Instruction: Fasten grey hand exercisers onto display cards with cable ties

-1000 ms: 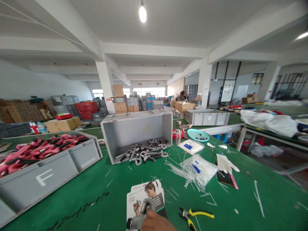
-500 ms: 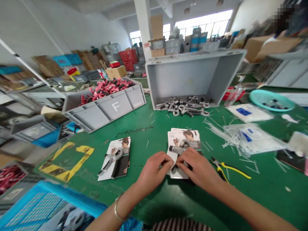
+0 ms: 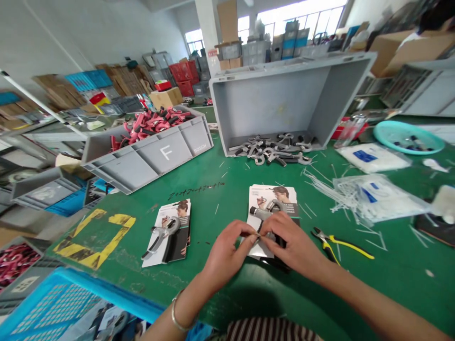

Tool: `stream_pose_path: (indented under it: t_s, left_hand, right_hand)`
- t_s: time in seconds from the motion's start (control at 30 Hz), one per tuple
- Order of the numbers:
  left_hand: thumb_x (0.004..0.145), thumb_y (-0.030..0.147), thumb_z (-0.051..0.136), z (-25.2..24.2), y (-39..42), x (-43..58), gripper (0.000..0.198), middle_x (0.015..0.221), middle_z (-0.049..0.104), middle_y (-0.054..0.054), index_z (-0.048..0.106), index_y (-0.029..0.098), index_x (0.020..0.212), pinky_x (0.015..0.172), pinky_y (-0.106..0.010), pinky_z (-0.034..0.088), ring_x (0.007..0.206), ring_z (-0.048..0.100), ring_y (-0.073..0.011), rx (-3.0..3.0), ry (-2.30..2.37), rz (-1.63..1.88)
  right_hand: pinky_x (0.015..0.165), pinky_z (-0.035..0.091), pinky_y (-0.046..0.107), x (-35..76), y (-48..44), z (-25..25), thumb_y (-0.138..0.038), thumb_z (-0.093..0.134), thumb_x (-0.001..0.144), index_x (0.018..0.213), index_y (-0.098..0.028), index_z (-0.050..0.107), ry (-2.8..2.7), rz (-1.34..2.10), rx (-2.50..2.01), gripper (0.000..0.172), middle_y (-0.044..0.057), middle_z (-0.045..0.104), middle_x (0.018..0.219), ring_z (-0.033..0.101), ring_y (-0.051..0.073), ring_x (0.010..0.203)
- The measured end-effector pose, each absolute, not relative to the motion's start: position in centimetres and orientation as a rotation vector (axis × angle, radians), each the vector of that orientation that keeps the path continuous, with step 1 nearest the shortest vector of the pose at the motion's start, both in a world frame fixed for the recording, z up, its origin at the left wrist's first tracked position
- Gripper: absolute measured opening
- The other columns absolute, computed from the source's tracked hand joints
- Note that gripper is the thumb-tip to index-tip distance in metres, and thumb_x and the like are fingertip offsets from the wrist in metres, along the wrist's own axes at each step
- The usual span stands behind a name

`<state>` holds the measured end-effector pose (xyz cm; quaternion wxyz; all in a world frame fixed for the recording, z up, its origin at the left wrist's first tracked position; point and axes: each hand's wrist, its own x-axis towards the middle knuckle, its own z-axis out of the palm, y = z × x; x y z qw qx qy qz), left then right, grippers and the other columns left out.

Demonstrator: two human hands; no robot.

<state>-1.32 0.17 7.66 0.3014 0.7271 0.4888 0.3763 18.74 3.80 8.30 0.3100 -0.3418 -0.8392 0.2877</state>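
Both my hands are at a printed backing card (image 3: 273,199) lying on the green table mat (image 3: 220,279), with a grey hand grip exerciser (image 3: 265,214) on it. My left hand (image 3: 227,251) pinches a thin, pale strip, probably a cable tie, against the card's edge. My right hand (image 3: 293,244) presses over the exerciser and card, hiding their lower part. To the left lies a second card with a grey exerciser (image 3: 166,232). Yellow-handled pliers (image 3: 337,244) rest near my right hand.
A large grey bin (image 3: 277,94) lies tipped, with metal parts (image 3: 273,150) in it. A grey "F" bin (image 3: 149,154) holds red-handled parts. A clear bag of white cable ties (image 3: 377,196) lies right, and a blue crate (image 3: 60,303) sits at the lower left.
Over the last second the view swung down and left, and both hands came onto the card. In the last half second, the hands and card shifted only slightly.
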Motion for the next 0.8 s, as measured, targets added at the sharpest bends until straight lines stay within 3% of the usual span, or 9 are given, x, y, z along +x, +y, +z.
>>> stream_pose_path:
  t_s: [0.1, 0.37, 0.47, 0.57, 0.63, 0.73, 0.8]
  left_hand:
    - [0.086, 0.018, 0.068, 5.6, -0.4, -1.0, 0.022, 0.109, 0.062, -0.006, 0.058, 0.02, 0.106, 0.094, -0.036, 0.044, 0.105, 0.056, -0.021, 1.967, 1.377, 1.047]
    - [0.09, 0.02, 0.063, 3.2, -0.5, -1.0, 0.012, 0.105, 0.066, -0.007, 0.062, 0.02, 0.102, 0.093, -0.04, 0.047, 0.103, 0.059, -0.0222, 1.997, 1.637, 1.233]
    - [0.09, 0.021, 0.063, 3.6, -0.6, -1.0, 0.011, 0.107, 0.067, -0.009, 0.062, 0.02, 0.101, 0.095, -0.042, 0.046, 0.105, 0.06, -0.0231, 1.954, 1.63, 1.154]
    - [0.088, 0.025, 0.065, 4.8, -1.1, -1.8, 0.011, 0.114, 0.067, -0.01, 0.062, 0.02, 0.098, 0.1, -0.044, 0.044, 0.11, 0.06, -0.0238, 1.704, 1.569, 1.168]
    - [0.087, 0.029, 0.068, 6.0, -1.5, -2.8, 0.015, 0.123, 0.065, -0.01, 0.061, 0.019, 0.095, 0.099, -0.041, 0.046, 0.113, 0.061, -0.0236, 1.373, 1.504, 1.247]
    - [0.084, 0.038, 0.071, 7.7, -1.5, -4.0, 0.03, 0.132, 0.061, -0.01, 0.06, 0.019, 0.104, 0.088, -0.034, 0.052, 0.113, 0.063, -0.0239, 0.858, 1.354, 1.282]
    - [0.083, 0.041, 0.071, 8.6, -1.2, -3.8, 0.041, 0.127, 0.065, -0.011, 0.061, 0.018, 0.115, 0.08, -0.031, 0.054, 0.107, 0.066, -0.0242, 0.659, 1.25, 1.212]
  right_hand:
    - [0.089, 0.041, 0.037, 18.6, 3.9, 8.2, -0.023, 0.059, 0.095, 0.09, -0.023, 0.059, -2.082, 0.917, -0.851, 0.005, 0.002, 0.064, 0.095, 0.054, 0.02, 0.096]
    - [0.086, 0.044, 0.036, 18.6, 4.2, 7.1, -0.026, 0.053, 0.099, 0.091, -0.023, 0.065, -2.034, 1.111, -0.674, 0.014, 0.003, 0.067, 0.09, 0.055, 0.02, 0.094]
    - [0.088, 0.045, 0.037, 20.3, 3.5, 6.8, -0.026, 0.052, 0.099, 0.094, -0.024, 0.065, -2.055, 1.063, -0.708, 0.014, 0.003, 0.069, 0.093, 0.056, 0.021, 0.097]
    - [0.096, 0.043, 0.042, 25.1, 3.0, 5.0, -0.033, 0.054, 0.097, 0.099, -0.026, 0.063, -1.96, 0.783, -1.029, 0.011, 0.005, 0.069, 0.104, 0.056, 0.024, 0.108]
    - [0.102, 0.039, 0.051, 29.8, 2.5, 2.5, -0.046, 0.059, 0.092, 0.113, -0.025, 0.06, -1.944, 0.496, -1.402, 0.03, 0.01, 0.064, 0.123, 0.051, 0.03, 0.12]
    - [0.095, 0.037, 0.069, 36.5, 1.4, -1.9, -0.07, 0.065, 0.072, 0.14, -0.012, 0.047, -2.082, 0.203, -1.941, 0.091, 0.025, 0.045, 0.144, 0.042, 0.05, 0.126]
    - [0.088, 0.043, 0.069, 39.1, 0.9, -4.0, -0.071, 0.064, 0.069, 0.143, -0.009, 0.045, -2.185, 0.184, -2.105, 0.098, 0.028, 0.047, 0.141, 0.046, 0.052, 0.122]
